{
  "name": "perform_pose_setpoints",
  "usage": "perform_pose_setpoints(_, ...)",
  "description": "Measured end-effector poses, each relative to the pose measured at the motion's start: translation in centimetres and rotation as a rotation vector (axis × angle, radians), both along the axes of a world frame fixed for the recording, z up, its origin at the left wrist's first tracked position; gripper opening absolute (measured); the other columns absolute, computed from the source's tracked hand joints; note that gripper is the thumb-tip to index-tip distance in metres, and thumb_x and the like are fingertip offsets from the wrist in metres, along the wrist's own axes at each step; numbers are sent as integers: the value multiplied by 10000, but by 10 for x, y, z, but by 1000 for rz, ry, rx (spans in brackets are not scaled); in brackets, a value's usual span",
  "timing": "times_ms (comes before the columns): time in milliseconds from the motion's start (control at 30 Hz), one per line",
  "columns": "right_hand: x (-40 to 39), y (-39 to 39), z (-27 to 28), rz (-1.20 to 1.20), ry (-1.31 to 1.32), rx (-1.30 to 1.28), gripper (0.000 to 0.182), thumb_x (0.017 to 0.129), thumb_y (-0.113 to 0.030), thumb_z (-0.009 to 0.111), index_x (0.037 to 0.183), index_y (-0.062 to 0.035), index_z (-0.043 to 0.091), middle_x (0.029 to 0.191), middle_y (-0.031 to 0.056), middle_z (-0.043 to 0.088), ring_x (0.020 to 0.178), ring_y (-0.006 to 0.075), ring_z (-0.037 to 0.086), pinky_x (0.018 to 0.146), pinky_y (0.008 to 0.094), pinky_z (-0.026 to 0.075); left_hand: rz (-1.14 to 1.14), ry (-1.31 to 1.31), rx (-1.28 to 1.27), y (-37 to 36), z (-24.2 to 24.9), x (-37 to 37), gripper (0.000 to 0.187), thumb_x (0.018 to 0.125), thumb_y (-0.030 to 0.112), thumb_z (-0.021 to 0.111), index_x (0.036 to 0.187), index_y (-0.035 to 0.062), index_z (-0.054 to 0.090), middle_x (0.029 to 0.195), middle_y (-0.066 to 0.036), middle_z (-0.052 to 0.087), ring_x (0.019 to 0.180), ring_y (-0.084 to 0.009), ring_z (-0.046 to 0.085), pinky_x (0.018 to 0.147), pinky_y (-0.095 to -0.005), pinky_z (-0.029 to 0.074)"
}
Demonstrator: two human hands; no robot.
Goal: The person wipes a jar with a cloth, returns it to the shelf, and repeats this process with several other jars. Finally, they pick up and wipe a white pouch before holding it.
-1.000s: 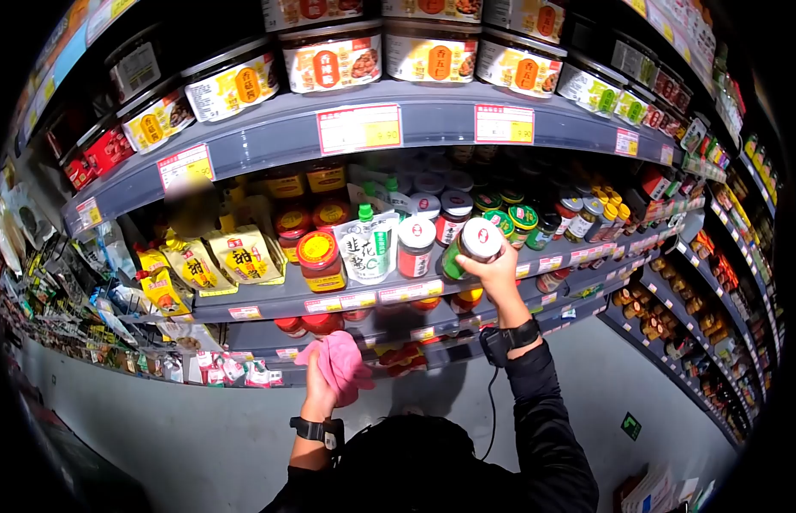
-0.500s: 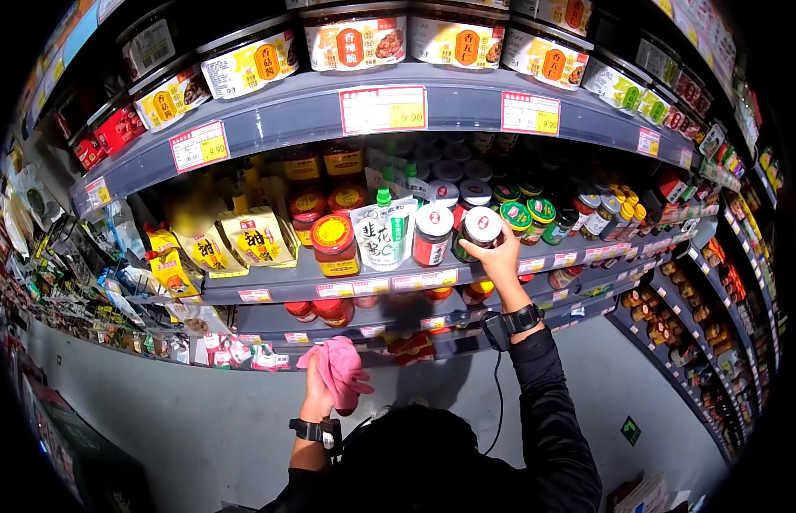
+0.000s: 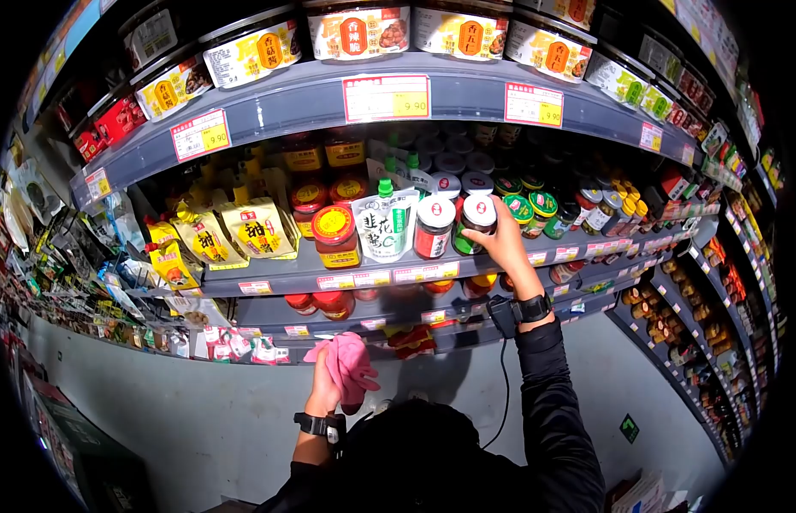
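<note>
My right hand (image 3: 502,241) is wrapped round the right side of a glass jar (image 3: 468,243) with a white lid and a dark label. That jar stands at the front of the middle shelf, right of a similar jar (image 3: 432,241) with a red and white label. My left hand (image 3: 324,386) hangs lower, in front of the bottom shelves, and grips a crumpled pink cloth (image 3: 349,362). A white pouch (image 3: 386,229) with a green cap stands left of the two jars. Beside it is a red-lidded jar (image 3: 336,250).
Above overhangs a shelf edge (image 3: 466,92) with price tags and plastic tubs (image 3: 358,36). Yellow pouches (image 3: 259,231) stand left on the middle shelf; green-lidded jars (image 3: 541,205) stand right. A cable (image 3: 506,385) hangs from my right wrist. Another shelf rack (image 3: 689,342) is at right.
The white-lidded jar in my right hand has moved back, roughly level with its neighbour. My right hand has shifted round its right side. My left hand and the pink cloth have moved slightly right.
</note>
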State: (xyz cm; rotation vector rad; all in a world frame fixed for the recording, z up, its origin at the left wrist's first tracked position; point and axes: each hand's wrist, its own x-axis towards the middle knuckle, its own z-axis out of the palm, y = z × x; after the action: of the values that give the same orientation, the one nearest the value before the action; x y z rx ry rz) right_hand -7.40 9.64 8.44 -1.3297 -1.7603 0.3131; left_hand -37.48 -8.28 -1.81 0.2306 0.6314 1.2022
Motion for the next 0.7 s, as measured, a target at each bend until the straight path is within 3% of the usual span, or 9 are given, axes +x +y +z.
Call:
perform_pose_setpoints(167,-10,1,-4,-73,-18,35,813,584,-142,748,1215,48,272,1090,219,438,1015,350,465,852,349,395,-1,38,-58,-2,-4,1,392,834,355,371,989,28,522,937,-104,582,876,-254,547,792,-360,435)
perform_pose_setpoints(400,-12,4,-2,-82,42,28,849,574,-115,746,1238,31,238,1122,228,424,1036,342,457,866,342,389,-109,22,-6,1,-13,3,406,835,366,347,982,33,525,929,-110,582,856,-273,549,765,-380,444)
perform_pose_setpoints(467,-9,6,-3,-67,53,5,847,571,-103,744,1241,19,240,1110,234,440,1028,344,467,857,339,395,-16,268,-80,3,-13,8,538,800,463,275,990,12,499,865,-170,558,722,-410,545,586,-541,452)
perform_pose_setpoints(567,-9,2,4,-85,38,12,826,566,-111,748,1224,7,262,1071,234,468,985,358,492,820,353,417,-56,136,-86,3,-15,5,521,802,452,283,986,17,504,863,-163,560,723,-407,543,589,-538,450)
perform_pose_setpoints(700,-18,-7,16,-181,-74,27,806,540,-138,780,1185,-11,315,1053,216,503,962,328,522,798,338,434,3,151,-103,2,-17,3,502,805,437,295,1000,20,495,873,-160,559,738,-405,540,600,-534,448)
